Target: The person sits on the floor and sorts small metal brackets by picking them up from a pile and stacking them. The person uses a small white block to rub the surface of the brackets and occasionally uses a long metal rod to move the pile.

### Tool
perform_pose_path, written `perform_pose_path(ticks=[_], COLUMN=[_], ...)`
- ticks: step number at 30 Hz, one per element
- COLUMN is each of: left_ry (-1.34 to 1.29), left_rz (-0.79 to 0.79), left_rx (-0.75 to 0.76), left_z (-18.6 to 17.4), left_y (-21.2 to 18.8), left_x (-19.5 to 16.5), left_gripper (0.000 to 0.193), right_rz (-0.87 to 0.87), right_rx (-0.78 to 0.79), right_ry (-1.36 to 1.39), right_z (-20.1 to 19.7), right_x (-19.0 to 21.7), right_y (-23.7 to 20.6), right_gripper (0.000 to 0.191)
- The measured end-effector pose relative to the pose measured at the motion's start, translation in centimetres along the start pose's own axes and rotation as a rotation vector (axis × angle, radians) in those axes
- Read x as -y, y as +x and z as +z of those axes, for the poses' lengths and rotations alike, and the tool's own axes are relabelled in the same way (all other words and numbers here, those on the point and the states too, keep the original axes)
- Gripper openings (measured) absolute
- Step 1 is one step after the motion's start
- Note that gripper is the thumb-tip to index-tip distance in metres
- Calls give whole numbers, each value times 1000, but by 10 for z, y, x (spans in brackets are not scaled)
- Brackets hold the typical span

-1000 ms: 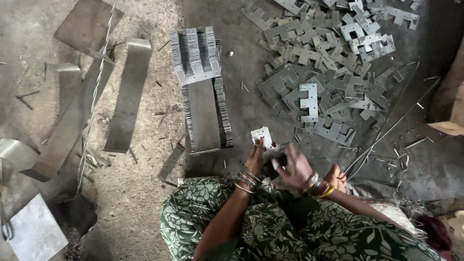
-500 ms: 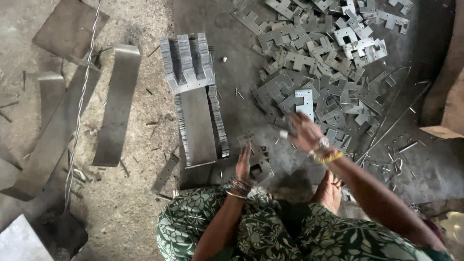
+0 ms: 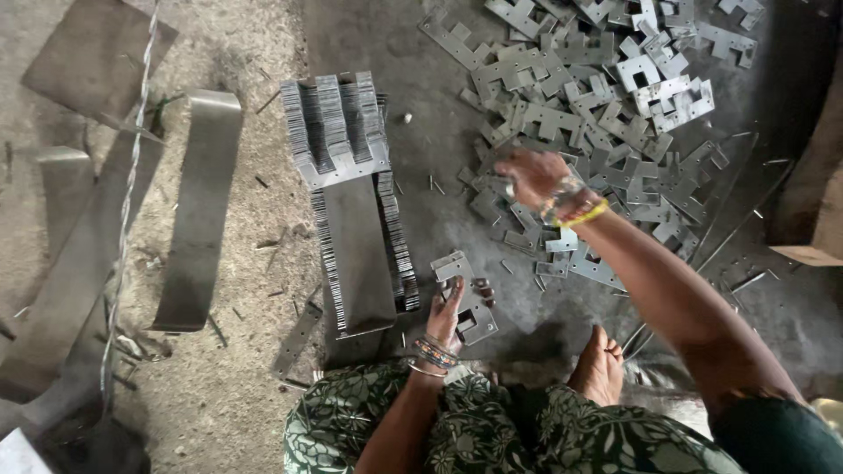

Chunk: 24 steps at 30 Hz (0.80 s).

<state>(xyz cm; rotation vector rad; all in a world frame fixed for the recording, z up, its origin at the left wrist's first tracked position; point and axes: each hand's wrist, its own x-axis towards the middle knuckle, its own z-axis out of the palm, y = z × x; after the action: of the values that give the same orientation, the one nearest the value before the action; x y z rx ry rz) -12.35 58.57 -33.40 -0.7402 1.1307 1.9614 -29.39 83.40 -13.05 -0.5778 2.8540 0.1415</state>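
A metal workshop floor: stamped steel plates (image 3: 606,114) heaped on dusty concrete, beside bent sheet strips (image 3: 198,211).

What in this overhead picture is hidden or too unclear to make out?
- Head view: the right hand is blurred, so whether its fingers grip a plate from the loose pile is unclear.
- The stamped plate is partly covered by the left hand.
- The wooden block is cut off by the right edge.

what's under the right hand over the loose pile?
Flat grey stamped metal plates, notched and overlapping loosely on the concrete floor. The right hand covers the pieces directly beneath its palm, so whether it grips one cannot be seen. The left hand holds separate plates.
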Motion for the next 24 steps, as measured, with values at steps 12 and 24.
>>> perform_pose_path(ticks=[12, 24], left_ry=[596, 71], left_rz=[488, 104], left_rx=[371, 133], left_z=[-6, 1], left_y=[15, -2], left_x=[20, 4], left_gripper=[47, 75], right_rz=[850, 258], right_rx=[-12, -143], right_ry=[399, 354], right_z=[49, 57], right_x=[-6, 56], right_y=[-96, -146], right_gripper=[92, 36])
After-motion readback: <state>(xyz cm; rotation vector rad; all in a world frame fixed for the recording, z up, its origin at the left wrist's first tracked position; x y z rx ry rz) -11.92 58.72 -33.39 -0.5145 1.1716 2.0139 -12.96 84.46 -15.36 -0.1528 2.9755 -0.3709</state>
